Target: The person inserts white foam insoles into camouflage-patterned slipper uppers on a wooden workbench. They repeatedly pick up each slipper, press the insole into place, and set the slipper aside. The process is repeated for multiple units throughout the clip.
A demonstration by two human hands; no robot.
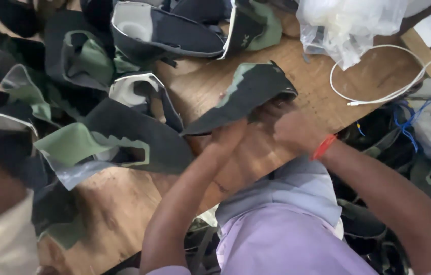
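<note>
Lilac cloth [286, 239] over the person's lap lay nearest, with both forearms reaching out above it. Beyond, the left hand [228, 135] pinched the lower edge of a black and green shoe upper [246, 97], and the right hand [289, 127], a red band [323, 147] at its wrist, gripped the same piece from below. It was held just above the wooden table [210, 86]. Farther off lay a heap of similar uppers [88, 66], a white cable [378, 76] and a clear plastic bag [348, 25].

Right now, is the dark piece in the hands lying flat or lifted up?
Lifted: both hands, left and right, hold the dark green-edged piece above the wooden table.
</note>
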